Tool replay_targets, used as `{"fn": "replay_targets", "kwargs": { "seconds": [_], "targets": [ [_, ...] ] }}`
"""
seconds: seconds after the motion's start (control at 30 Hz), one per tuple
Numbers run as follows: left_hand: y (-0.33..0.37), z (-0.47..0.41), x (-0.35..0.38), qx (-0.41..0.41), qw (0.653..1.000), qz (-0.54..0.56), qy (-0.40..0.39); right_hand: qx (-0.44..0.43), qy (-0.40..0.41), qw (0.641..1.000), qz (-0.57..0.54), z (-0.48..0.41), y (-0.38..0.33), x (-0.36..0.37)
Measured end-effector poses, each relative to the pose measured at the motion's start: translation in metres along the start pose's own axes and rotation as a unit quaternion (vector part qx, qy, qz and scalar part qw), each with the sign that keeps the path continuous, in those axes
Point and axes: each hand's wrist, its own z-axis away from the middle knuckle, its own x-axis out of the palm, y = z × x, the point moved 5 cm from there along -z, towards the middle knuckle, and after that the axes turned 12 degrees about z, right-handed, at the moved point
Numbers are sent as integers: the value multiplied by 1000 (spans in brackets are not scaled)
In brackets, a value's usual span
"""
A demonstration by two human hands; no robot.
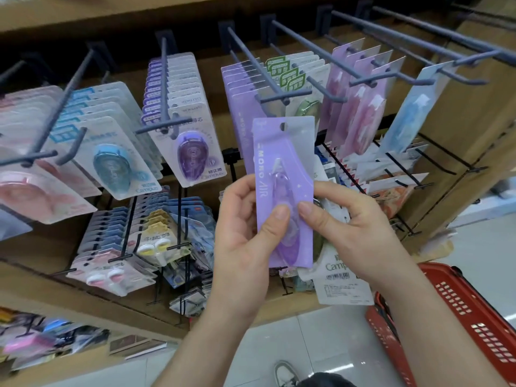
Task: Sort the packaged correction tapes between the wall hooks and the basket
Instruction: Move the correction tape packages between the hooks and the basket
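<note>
Left hand (pixel 245 219) and right hand (pixel 343 219) pinch purple pack (pixel 287 163).

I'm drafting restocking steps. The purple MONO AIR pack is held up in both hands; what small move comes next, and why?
Probably raise the purple MONO AIR pack so its hang hole meets the end of the hook holding the matching purple packs. The left hand and right hand pinch its lower half, leaving the hole free, just below that hook's end.
</note>
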Motion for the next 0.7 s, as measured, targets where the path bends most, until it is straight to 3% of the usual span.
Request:
{"fn": "replay_targets", "kwargs": {
  "seconds": [0.27, 0.43, 0.7],
  "targets": [
    [37, -52, 8, 43, 992, -118, 17, -5, -17, 1000, -16, -9, -11, 5],
    [42, -80, 16, 32, 991, -123, 40, 0, -29, 999, -16, -10, -12, 1],
    [41, -81, 23, 84, 983, -152, 57, 22, -46, 999, -5, -7, -7, -3]
  ]
}}
